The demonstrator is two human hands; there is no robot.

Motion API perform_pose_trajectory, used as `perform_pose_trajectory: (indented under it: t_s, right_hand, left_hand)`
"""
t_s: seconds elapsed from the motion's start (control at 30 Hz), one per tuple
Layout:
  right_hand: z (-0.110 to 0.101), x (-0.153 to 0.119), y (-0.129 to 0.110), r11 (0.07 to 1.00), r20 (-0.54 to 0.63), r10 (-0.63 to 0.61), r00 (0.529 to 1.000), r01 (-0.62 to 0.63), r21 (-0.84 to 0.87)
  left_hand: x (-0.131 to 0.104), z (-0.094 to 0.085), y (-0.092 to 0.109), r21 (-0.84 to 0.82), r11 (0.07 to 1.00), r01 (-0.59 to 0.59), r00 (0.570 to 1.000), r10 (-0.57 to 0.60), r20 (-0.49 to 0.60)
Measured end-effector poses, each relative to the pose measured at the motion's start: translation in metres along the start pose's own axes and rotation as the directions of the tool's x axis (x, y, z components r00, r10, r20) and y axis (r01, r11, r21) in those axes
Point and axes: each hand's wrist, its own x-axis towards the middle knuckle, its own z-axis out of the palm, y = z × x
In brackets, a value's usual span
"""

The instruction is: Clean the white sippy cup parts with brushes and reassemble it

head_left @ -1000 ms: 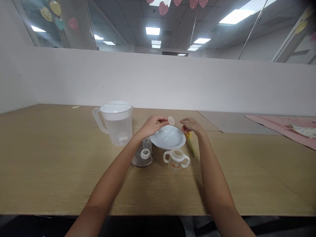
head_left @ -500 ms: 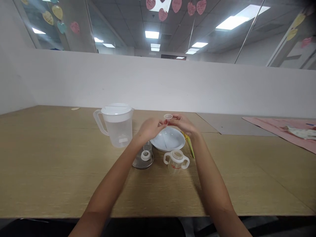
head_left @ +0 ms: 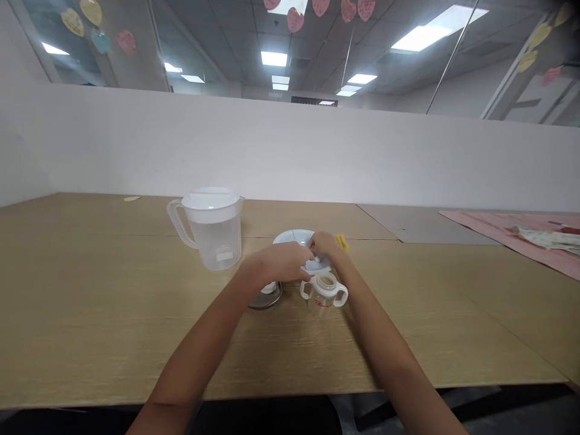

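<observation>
A white bowl (head_left: pixel 290 234) stands in the middle of the table, partly hidden by both hands. My right hand (head_left: pixel 324 244) dips into it with the fingers curled down; whatever they hold is hidden. Beside it, my left hand (head_left: pixel 287 261) reaches over the bowl's near side, thumb and fingers apart. Just below the hands stands a clear baby bottle (head_left: pixel 324 299) with two white handles, its top uncovered. A round metal tray (head_left: pixel 265 300) lies under my left wrist, with a white bottle part (head_left: pixel 269 287) partly showing on it.
A lidded translucent pitcher (head_left: pixel 215 235) stands left of the bowl. Something yellow (head_left: pixel 342 243) shows behind my right wrist. Far right, a pink cloth (head_left: pixel 489 226) carries a whitish cloth (head_left: pixel 548 237). A white wall (head_left: pixel 290 151) rises behind the table.
Both hands have come down from above the bowl, the right one into it. The small, clear, round-rimmed piece they held together no longer shows. My left hand's fingers have spread.
</observation>
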Motion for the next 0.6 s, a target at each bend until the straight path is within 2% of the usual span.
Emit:
perform_pose_trajectory:
  t_s: [0.13, 0.2, 0.27, 0.37, 0.47, 0.53, 0.6]
  right_hand:
    - [0.0, -0.003, 0.002, 0.984, 0.192, -0.14, 0.971, 0.115, 0.135]
    - [-0.009, -0.007, 0.005, 0.956, 0.232, -0.18, 0.956, 0.115, 0.27]
    - [-0.022, -0.012, 0.007, 0.878, 0.197, -0.161, 0.967, 0.049, 0.476]
    - [-0.051, -0.028, 0.003, 0.693, 0.1, -0.107, 0.989, 0.002, 0.721]
    - [-0.082, -0.055, -0.01, 0.638, 0.019, -0.133, 0.991, 0.071, 0.767]
    - [-0.101, -0.075, -0.021, 0.64, -0.032, -0.176, 0.984, 0.139, 0.756]
    - [-0.115, -0.094, -0.031, 0.656, -0.013, -0.257, 0.966, 0.185, 0.732]
  left_hand:
    - [0.002, -0.001, -0.01, -0.007, 1.0, -0.018, 0.999, 0.018, 0.029]
    - [0.003, -0.002, -0.018, -0.016, 1.0, 0.003, 1.0, -0.003, 0.015]
    - [0.006, -0.002, -0.028, -0.031, 0.998, 0.055, 0.999, -0.055, 0.001]
    - [0.012, 0.0, -0.043, 0.008, 0.983, 0.184, 0.983, -0.184, 0.009]
    - [0.022, 0.004, -0.054, 0.063, 0.949, 0.309, 0.95, -0.311, 0.025]
    - [0.029, 0.008, -0.058, 0.052, 0.927, 0.371, 0.923, -0.375, 0.089]
    - [0.034, 0.013, -0.061, 0.03, 0.905, 0.424, 0.889, -0.422, 0.174]
